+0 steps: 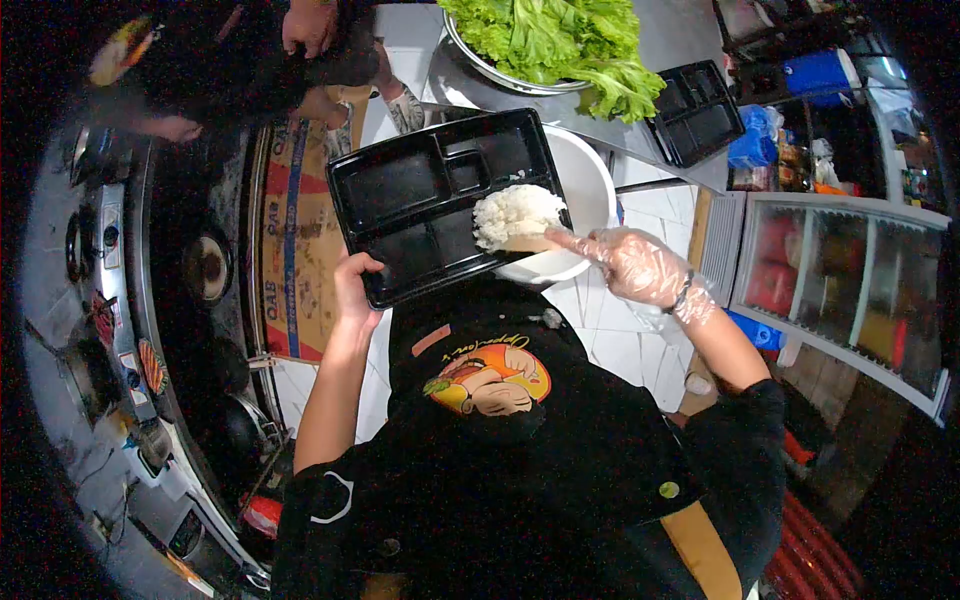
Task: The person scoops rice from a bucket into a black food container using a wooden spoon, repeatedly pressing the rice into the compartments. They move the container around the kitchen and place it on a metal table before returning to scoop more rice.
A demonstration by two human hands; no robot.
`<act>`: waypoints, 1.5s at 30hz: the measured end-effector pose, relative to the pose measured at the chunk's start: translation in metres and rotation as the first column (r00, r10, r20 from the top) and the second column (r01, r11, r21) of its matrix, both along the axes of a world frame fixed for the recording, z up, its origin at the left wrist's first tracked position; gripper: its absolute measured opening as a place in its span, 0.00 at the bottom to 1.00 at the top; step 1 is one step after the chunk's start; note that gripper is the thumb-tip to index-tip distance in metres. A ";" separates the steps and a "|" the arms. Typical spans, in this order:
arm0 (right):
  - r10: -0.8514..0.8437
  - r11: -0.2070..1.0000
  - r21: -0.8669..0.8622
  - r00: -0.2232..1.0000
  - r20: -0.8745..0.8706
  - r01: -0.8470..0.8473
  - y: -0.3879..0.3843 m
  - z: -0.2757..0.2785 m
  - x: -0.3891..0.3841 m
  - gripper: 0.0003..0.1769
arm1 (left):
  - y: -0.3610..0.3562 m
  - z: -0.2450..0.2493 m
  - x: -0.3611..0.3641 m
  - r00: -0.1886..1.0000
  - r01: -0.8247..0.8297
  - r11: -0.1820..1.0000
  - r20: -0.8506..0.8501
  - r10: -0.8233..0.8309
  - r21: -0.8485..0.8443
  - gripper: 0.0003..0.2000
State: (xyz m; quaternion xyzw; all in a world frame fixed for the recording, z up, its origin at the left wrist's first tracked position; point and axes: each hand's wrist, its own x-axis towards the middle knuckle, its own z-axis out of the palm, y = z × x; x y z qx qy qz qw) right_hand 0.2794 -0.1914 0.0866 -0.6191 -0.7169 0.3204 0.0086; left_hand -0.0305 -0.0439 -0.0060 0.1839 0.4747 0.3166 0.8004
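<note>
My left hand (357, 290) is closed on the near left corner of a black compartment tray (390, 190), its thumb over the rim. The tray is tilted above a white tub (590, 185). A mound of white rice (515, 215) lies at the tray's right side, with a few grains scattered above it. In a clear plastic glove, my right hand (640, 268) grips what looks like a tan rice paddle (525, 243), its index finger stretched along it. The paddle's flat end touches the rice's lower edge; the glove hides most of its handle.
A bowl of lettuce (560, 45) stands on the metal table at the top, beside more black trays (695, 112). A glass-fronted cabinet (840, 280) is on the right. A stove (205, 265) is at left. Another person (310, 30) stands at upper left.
</note>
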 end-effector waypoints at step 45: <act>-0.291 0.854 0.346 0.909 -0.299 0.387 0.046 -0.080 -0.097 0.09 | -0.003 -0.040 -0.024 0.994 0.020 0.969 -0.112 0.008 0.244 0.31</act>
